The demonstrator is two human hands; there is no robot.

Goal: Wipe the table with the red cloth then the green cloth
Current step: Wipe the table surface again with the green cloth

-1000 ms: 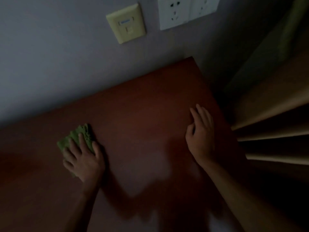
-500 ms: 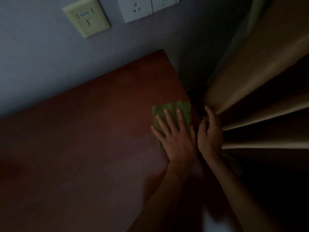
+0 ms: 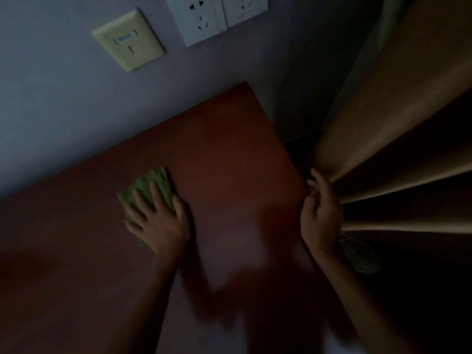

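Note:
The room is dim. My left hand (image 3: 159, 221) lies flat, fingers spread, pressing the green cloth (image 3: 150, 186) onto the reddish-brown table (image 3: 229, 159), left of the table's middle. The cloth's far half shows beyond my fingertips. My right hand (image 3: 320, 213) rests at the table's right edge, fingers loosely curled against the curtain folds, holding nothing. No red cloth shows.
A beige curtain (image 3: 388, 149) hangs in folds right beside the table's right edge. A pale wall behind the table carries a yellowish switch plate (image 3: 129, 40) and white sockets (image 3: 217, 16). A small greenish object (image 3: 362, 256) lies low, right of my right forearm.
My left hand swept the green cloth from the left over to the table's right edge, and now it is back toward the left. My right hand moved off the tabletop to its right edge.

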